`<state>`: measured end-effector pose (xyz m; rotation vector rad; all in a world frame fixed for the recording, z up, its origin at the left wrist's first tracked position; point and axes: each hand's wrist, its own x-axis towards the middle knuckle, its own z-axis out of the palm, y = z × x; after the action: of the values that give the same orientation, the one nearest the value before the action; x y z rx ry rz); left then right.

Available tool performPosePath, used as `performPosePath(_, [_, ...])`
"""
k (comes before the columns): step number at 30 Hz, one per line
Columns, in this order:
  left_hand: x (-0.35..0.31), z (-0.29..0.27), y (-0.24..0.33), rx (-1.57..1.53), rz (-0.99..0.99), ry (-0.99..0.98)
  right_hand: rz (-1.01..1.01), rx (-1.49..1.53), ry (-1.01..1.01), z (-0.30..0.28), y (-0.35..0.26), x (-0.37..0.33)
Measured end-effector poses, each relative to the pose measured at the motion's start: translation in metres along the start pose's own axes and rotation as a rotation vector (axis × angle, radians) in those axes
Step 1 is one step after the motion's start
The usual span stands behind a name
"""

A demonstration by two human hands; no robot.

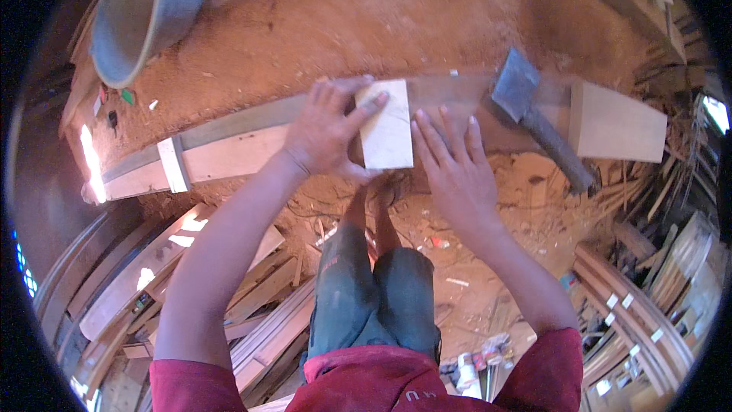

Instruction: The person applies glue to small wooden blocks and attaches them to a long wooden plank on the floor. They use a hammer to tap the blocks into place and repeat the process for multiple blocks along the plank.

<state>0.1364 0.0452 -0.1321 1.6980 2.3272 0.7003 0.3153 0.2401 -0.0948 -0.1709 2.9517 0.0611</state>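
Note:
My left hand (328, 126) is closed on a pale rectangular wooden block (390, 131), its thumb across the top face and the other fingers at the far left edge. Just right of the block lies my right hand (457, 156), fingers stretched out and fingertips close to the block's right edge; I cannot tell whether they touch. Under both hands runs a long, dusty wooden beam (236, 154). To the right, a tool with a square blue-grey head (517, 84) and a thick dark handle rests across the beam.
At the beam's right end sits a larger light wooden piece (616, 123). A tilted grey bucket (179, 0) stands far left on reddish sawdust. A small wooden strip (174, 165) crosses the beam at left. Stacked boards (259, 328) lie near left, more planks (633, 313) near right.

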Motion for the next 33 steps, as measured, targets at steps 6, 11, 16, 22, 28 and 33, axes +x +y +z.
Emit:
performPosePath(6, [-0.003,-0.009,0.001,0.050,-0.043,-0.077,0.060,0.061,0.186,-0.077,0.053,0.147])
performPosePath(11, [-0.005,-0.009,-0.002,-0.032,-0.013,-0.033,0.166,0.470,0.250,-0.094,0.032,0.318])
performPosePath(16, [0.004,-0.012,0.002,-0.021,0.007,-0.059,0.376,0.502,0.500,-0.051,-0.004,0.426])
performPosePath(22, [-0.003,-0.014,-0.002,0.008,0.002,-0.076,0.478,0.547,0.433,-0.064,-0.020,0.436])
performPosePath(28, [-0.006,0.004,-0.003,-0.061,-0.036,-0.100,0.333,0.792,0.593,-0.045,0.007,0.385])
performPosePath(33, [-0.004,-0.012,0.004,0.065,-0.066,-0.106,0.241,1.231,0.762,-0.054,0.030,0.218])
